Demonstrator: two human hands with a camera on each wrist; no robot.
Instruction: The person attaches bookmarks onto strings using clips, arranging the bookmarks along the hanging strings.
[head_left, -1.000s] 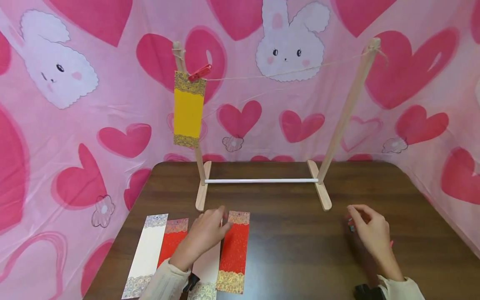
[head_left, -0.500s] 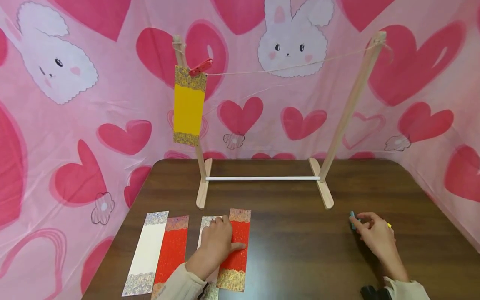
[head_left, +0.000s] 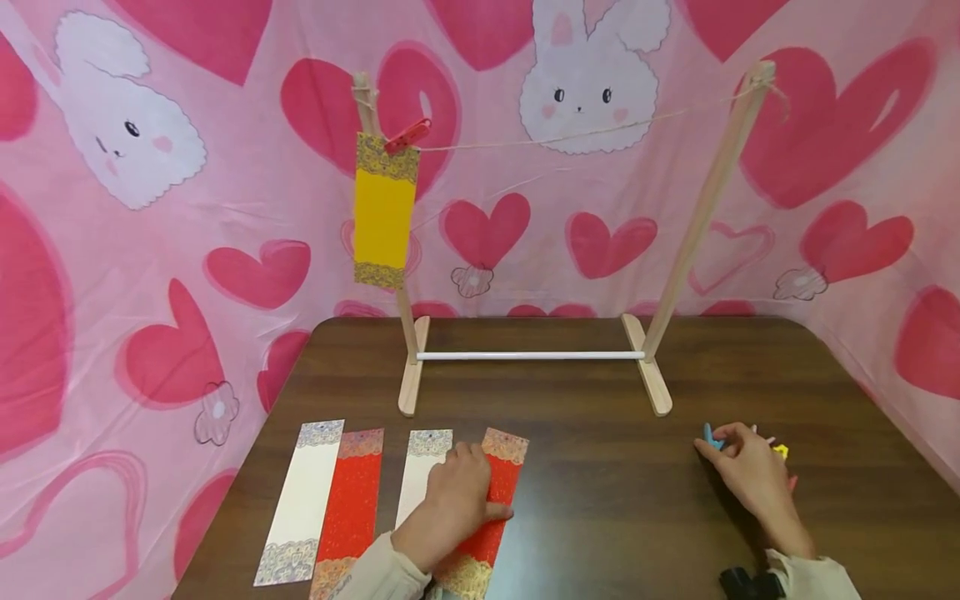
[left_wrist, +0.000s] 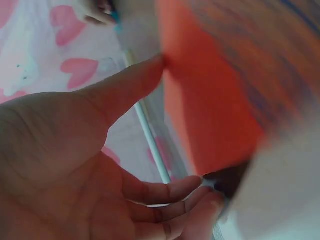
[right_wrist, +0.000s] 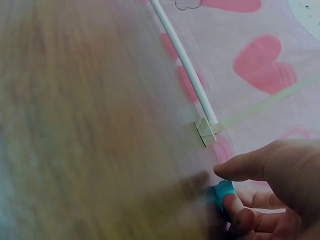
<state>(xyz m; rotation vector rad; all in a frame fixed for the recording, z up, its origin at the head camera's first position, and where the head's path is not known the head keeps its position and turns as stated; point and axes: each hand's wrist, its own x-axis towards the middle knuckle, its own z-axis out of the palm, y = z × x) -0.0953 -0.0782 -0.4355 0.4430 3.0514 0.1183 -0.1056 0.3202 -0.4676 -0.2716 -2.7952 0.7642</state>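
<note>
I've got the left arm [head_left: 401, 554] extended from the bottom of the head view, slanting up to the right, its cream sleeve [head_left: 381, 577] stopping just short of the hand. The left hand [head_left: 459, 490] lies back upward; my left wrist feed shows its thumb [left_wrist: 122, 91] stretched out nearly straight and its fingers [left_wrist: 172, 194] bent, tips gathered together. Well apart, I have the right hand [head_left: 748, 468] angled inward from a bare wrist [head_left: 793, 535], its fingers [right_wrist: 262, 199] curled and its thumb [right_wrist: 250, 164] set opposite them in a pinch.
</note>
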